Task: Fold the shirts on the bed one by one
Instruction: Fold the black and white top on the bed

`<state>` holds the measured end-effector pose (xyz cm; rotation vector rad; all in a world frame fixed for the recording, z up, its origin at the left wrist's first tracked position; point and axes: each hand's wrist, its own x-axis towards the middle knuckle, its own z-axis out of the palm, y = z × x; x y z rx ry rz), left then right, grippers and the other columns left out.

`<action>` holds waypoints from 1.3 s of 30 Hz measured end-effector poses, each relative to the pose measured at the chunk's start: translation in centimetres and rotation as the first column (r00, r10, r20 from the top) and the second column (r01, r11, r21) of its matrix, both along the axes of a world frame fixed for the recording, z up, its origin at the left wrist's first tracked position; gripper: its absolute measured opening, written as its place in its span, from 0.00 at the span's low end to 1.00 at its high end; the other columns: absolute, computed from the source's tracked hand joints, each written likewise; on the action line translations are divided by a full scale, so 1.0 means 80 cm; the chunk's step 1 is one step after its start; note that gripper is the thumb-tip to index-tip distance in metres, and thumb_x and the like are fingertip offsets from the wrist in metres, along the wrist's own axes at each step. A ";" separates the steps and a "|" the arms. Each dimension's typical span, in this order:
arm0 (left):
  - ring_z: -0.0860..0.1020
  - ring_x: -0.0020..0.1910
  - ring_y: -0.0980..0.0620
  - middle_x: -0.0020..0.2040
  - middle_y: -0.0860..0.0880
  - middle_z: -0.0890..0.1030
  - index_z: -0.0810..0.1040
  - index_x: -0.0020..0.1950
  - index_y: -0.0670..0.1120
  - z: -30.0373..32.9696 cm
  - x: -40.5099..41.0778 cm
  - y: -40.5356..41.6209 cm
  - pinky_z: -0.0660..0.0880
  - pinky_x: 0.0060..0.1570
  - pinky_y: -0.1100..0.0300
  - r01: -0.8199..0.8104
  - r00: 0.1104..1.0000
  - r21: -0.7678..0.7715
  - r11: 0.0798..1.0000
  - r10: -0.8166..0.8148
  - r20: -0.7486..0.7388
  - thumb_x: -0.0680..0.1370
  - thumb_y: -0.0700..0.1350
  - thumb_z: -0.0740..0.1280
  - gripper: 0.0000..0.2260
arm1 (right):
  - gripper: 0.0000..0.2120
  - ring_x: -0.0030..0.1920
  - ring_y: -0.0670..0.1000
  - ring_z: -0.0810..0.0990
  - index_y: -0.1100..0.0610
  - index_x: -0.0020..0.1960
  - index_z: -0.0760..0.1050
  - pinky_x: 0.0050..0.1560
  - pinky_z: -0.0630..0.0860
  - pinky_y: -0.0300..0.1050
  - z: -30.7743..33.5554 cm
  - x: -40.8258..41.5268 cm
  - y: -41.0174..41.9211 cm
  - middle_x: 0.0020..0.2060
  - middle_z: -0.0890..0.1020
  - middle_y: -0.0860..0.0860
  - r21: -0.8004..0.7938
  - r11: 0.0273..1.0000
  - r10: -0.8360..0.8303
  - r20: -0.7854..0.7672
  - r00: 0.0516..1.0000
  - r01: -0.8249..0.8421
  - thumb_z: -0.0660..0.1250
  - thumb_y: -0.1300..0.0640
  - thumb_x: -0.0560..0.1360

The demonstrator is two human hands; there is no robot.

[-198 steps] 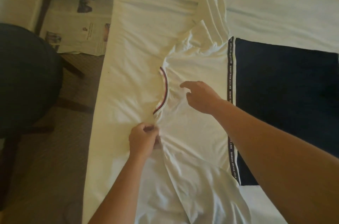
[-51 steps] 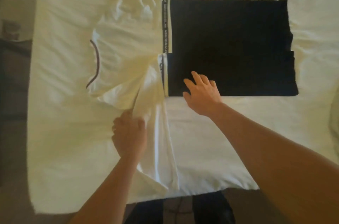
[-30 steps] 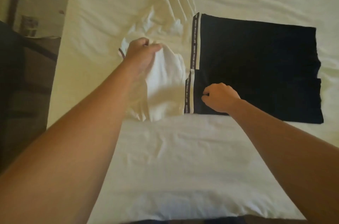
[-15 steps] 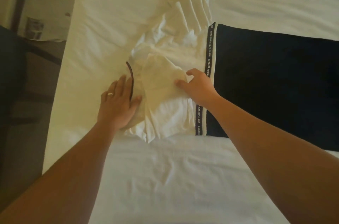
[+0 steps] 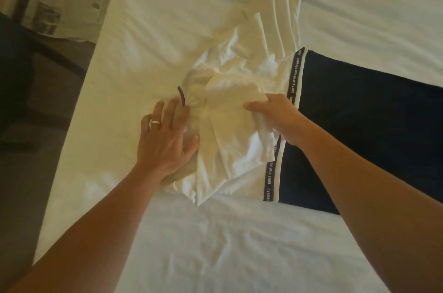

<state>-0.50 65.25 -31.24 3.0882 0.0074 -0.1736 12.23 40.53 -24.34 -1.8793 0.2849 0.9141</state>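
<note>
A shirt with a white upper part (image 5: 230, 146) and a dark navy lower part (image 5: 374, 129) lies across the white bed (image 5: 148, 36). A printed band runs between the two colours. One sleeve is folded over the chest. The far sleeve trails toward the top of the bed. My left hand (image 5: 165, 139) lies flat with straight fingers beside the striped collar (image 5: 181, 98), pressing the shirt's edge. My right hand (image 5: 275, 115) pinches a fold of the white sleeve fabric near the band.
The bed's left edge (image 5: 79, 110) drops to a carpeted floor. A dark chair (image 5: 14, 81) stands left of the bed. Newspaper sheets (image 5: 69, 5) lie on the floor at the far left. Bare sheet spreads in front of the shirt.
The near sleeve was swung up and laid over the chest. My left hand let go and now presses flat by the collar. My right hand moved from the band and now pinches the sleeve fabric.
</note>
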 end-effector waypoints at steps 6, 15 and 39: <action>0.57 0.80 0.40 0.82 0.48 0.57 0.56 0.82 0.56 -0.023 0.005 0.007 0.58 0.69 0.43 -0.051 0.993 -0.102 0.993 0.040 -0.111 0.81 0.65 0.49 0.31 | 0.17 0.46 0.57 0.84 0.63 0.63 0.79 0.49 0.83 0.53 0.030 0.077 0.014 0.48 0.85 0.57 0.296 0.890 -0.289 -0.222 0.931 0.346 0.70 0.57 0.76; 0.53 0.80 0.45 0.83 0.55 0.54 0.57 0.80 0.62 -0.020 0.011 0.009 0.57 0.70 0.43 -0.131 0.978 -0.192 0.973 0.095 -0.186 0.80 0.67 0.47 0.29 | 0.13 0.43 0.43 0.78 0.54 0.61 0.78 0.45 0.75 0.34 0.024 0.094 0.053 0.45 0.80 0.45 -0.043 0.952 -0.244 0.492 0.836 0.303 0.67 0.53 0.77; 0.65 0.75 0.40 0.79 0.51 0.66 0.68 0.76 0.55 -0.013 0.011 0.031 0.65 0.66 0.44 -0.042 0.999 -0.295 0.954 0.034 -0.031 0.80 0.64 0.57 0.27 | 0.18 0.51 0.62 0.80 0.55 0.66 0.74 0.52 0.75 0.53 -0.001 0.082 0.103 0.56 0.81 0.56 -0.792 0.591 0.750 0.473 0.462 -0.149 0.59 0.60 0.77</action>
